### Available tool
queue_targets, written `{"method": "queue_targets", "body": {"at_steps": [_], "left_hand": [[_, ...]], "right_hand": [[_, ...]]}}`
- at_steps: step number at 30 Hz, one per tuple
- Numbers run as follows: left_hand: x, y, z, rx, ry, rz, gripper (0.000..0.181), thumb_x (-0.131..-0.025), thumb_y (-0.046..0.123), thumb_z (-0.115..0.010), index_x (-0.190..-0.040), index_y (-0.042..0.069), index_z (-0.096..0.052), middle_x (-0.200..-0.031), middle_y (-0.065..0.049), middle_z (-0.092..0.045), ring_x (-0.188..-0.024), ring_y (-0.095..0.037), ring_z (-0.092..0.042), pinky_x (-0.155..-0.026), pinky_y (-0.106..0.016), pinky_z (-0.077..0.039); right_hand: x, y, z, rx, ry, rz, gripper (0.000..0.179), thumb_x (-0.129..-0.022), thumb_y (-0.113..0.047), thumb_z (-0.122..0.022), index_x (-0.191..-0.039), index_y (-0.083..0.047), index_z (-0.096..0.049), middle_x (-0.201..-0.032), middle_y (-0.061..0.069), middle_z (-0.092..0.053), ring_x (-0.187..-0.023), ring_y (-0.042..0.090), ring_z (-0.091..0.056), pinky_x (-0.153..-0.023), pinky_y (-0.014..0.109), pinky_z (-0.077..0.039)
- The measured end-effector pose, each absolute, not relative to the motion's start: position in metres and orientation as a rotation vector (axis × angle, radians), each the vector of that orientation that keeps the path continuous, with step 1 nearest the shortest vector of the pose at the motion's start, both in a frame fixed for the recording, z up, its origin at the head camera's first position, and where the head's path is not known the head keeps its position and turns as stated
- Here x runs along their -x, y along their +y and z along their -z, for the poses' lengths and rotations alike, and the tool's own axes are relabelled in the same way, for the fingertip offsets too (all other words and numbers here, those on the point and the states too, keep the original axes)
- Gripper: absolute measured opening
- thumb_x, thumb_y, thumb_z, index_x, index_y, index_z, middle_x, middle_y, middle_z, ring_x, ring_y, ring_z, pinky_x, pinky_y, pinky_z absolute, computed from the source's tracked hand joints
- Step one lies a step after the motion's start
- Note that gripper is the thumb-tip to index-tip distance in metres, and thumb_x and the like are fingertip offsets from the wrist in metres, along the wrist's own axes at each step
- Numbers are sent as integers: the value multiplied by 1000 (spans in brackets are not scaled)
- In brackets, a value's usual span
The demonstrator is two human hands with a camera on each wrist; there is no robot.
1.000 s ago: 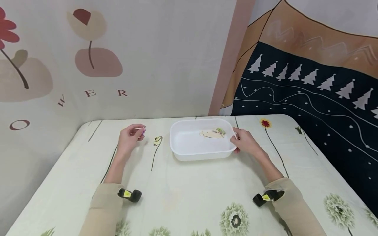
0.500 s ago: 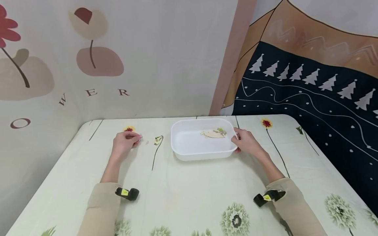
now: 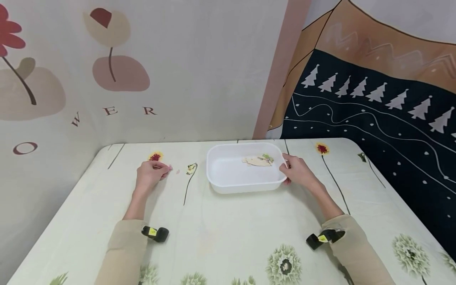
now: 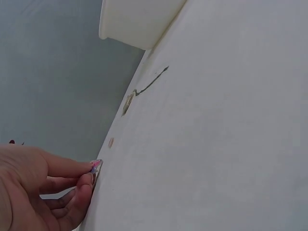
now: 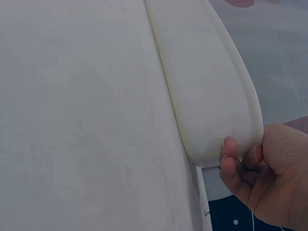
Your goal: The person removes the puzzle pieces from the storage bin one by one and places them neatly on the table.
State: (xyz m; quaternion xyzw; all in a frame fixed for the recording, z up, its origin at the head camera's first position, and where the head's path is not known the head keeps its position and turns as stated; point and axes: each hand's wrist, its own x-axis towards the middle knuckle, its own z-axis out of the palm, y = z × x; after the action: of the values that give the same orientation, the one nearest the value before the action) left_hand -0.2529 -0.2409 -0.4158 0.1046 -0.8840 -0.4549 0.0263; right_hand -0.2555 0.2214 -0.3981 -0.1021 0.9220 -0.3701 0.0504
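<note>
My left hand (image 3: 151, 174) is low over the cloth at the left, below a printed yellow-red flower. Its thumb and index finger pinch a small pink-and-blue piece (image 4: 96, 165), mostly hidden by the fingertips. A tiny pale pink flake (image 3: 177, 172) lies just right of those fingertips. At the right, my right hand (image 3: 298, 170) grips the end of a white rectangular plastic tub (image 3: 246, 189). In the right wrist view, fingers (image 5: 232, 166) curl under the tub's rim. Inside the tub lies a flat cream scrap (image 3: 254, 161) with a green leafy bit (image 3: 268, 157).
A cream flower-like shape (image 3: 190, 169) with a dark stem lies between the left hand and the tub. The pale tablecloth (image 3: 231, 229) has printed flowers and stems. Patterned fabric hangs (image 3: 199, 79) behind the table's far edge.
My left hand has moved slightly left and down, uncovering the yellow-red flower print behind it; the pale pink flake now shows beside it. My right hand and the tub have stayed put.
</note>
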Motion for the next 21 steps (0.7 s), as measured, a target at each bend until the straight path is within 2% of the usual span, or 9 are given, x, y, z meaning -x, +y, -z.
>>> {"method": "queue_targets", "body": {"at_steps": [10, 21], "left_hand": [[253, -242, 418, -342, -2780, 1258, 27, -96, 19, -69, -103, -7, -72, -80, -12, -70, -69, -17, -56, -60, -28, -43], [253, -245, 416, -384, -2782, 1284, 27, -96, 19, -69, -103, -8, -71, -75, -9, -68, -65, -14, -55, -56, -25, -42]], "right_hand": [[255, 222, 398, 322, 2801, 1136, 57, -95, -5, -46, -147, 16, -34, -64, 7, -62, -49, 19, -63, -46, 26, -48], [255, 222, 398, 318, 2801, 1143, 59, -95, -6, -45, -148, 16, -32, -65, 8, -61, -49, 19, -63, -47, 26, -49]]}}
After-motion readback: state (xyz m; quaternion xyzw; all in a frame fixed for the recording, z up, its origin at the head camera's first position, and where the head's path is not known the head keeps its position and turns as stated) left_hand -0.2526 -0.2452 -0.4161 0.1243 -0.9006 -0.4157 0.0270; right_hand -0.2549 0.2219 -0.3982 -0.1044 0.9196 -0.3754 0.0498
